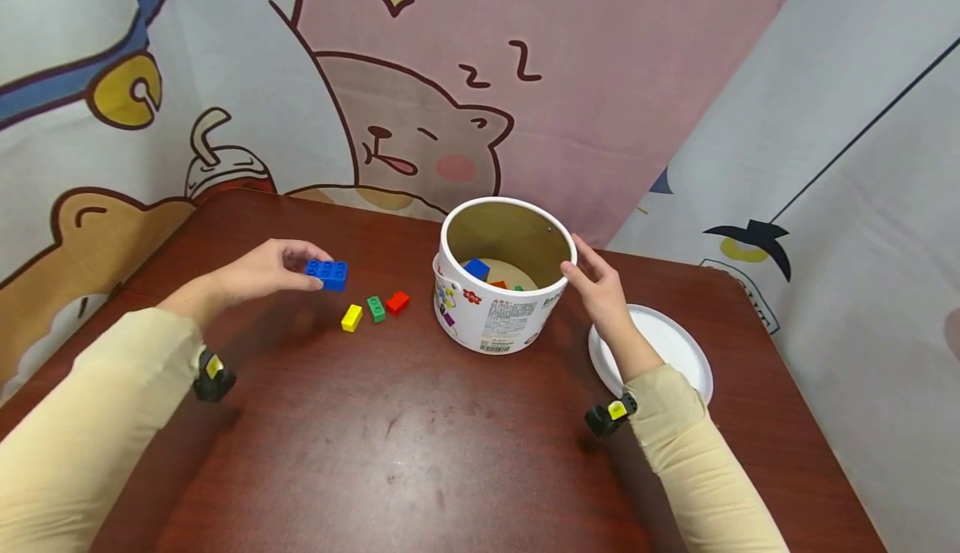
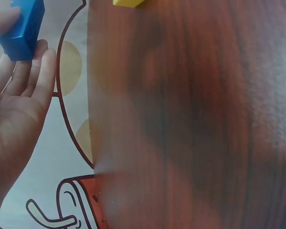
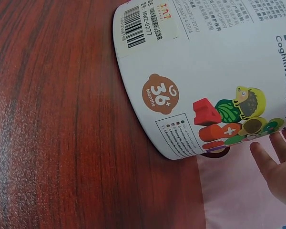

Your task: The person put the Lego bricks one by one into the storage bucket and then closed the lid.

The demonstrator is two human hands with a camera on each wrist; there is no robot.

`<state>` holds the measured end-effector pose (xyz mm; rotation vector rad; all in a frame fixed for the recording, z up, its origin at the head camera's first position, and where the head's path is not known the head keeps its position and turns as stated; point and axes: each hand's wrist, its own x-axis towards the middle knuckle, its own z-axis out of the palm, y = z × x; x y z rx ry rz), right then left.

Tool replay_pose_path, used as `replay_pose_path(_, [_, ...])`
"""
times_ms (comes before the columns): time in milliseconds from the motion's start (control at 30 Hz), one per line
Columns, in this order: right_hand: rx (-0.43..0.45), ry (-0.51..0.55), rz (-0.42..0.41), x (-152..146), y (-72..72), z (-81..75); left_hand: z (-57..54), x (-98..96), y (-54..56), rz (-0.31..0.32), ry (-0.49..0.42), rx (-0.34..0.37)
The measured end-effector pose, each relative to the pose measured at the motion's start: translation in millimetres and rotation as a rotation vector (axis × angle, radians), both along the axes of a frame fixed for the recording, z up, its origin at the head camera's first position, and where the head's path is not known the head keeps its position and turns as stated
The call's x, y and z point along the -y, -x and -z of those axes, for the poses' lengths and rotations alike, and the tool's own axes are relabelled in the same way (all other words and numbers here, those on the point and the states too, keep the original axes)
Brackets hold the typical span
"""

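Note:
Above the left part of the table, my left hand (image 1: pixel 273 270) pinches a blue toy brick (image 1: pixel 327 275) between thumb and fingers; in the left wrist view the blue brick (image 2: pixel 25 29) shows at the top left. On the table beside it lie a yellow brick (image 1: pixel 352 317), a green brick (image 1: pixel 377 309) and a red brick (image 1: pixel 397 302). My right hand (image 1: pixel 602 291) holds the rim of a white round bucket (image 1: pixel 491 320), thumb on the near side. Inside the bucket are another blue brick (image 1: pixel 477 269) and partly hidden orange and green pieces.
A white round lid (image 1: pixel 667 345) lies on the brown table (image 1: pixel 390 445) right of the bucket, partly under my right forearm. A cartoon-printed cloth (image 1: pixel 600 62) hangs behind the table's far edge.

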<state>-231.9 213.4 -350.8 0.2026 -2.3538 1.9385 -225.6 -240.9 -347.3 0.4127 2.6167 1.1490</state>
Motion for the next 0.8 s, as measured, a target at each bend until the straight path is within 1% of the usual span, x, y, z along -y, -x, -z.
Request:
replay_pose_path(100, [0.002, -0.002, 0.0, 0, -0.4, -0.6, -5.6, -2.8, 0.8, -0.012, -0.006, -0.002])
replay_pose_path(200, [0.004, -0.002, 0.001, 0, -0.9, -1.0, -11.9, -6.3, 2.2, -0.014, -0.022, -0.02])
replay_pose_path(333, [0.008, -0.003, 0.003, 0, -0.5, -0.6, -19.7, -12.3, 4.4, -0.002, -0.042, -0.034])
replay_pose_path(467, [0.009, -0.006, 0.002, 0, 0.5, 0.5, -25.8, -19.2, 6.8, 0.013, -0.064, -0.022])
replay_pose_path(533, [0.009, -0.002, 0.001, 0, 0.7, 0.7, -29.1, -23.3, 8.1, 0.016, -0.077, -0.02])
replay_pose_path(733, [0.008, 0.01, 0.001, 0, 0.7, 0.5, -40.8, -38.8, 11.0, -0.009, -0.086, -0.036])
replay_pose_path(800, [0.008, 0.006, 0.003, 0, 0.5, 0.2, -44.4, -44.8, 13.5, -0.005, -0.091, -0.041])
